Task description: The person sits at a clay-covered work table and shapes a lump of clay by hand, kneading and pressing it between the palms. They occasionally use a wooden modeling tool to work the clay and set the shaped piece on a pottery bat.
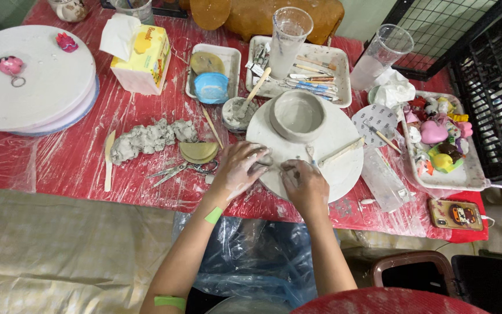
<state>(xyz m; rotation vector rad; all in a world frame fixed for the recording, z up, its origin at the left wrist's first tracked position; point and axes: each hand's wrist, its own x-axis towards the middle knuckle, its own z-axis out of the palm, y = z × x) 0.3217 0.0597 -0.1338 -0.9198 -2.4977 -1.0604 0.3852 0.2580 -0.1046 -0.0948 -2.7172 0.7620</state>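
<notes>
Head view: I see the round white board [344, 168] on the red table [59, 157], a grey clay bowl [297, 114] upright, mouth up, at its far side. My left hand [240, 168] and right hand [302, 183] pinch a small clay piece [274, 164]; its long axis is hidden. Scissors [182, 170] lie left.

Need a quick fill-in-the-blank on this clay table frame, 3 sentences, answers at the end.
1. Both hands, left hand and right hand, rest on the round white ____ that carries the clay bowl.
2. The scissors lie on the ____ table cover, just left of the left hand.
3. The grey lump of raw clay lies to the ____ of the bowl.

Missing words: board; red; left
</notes>
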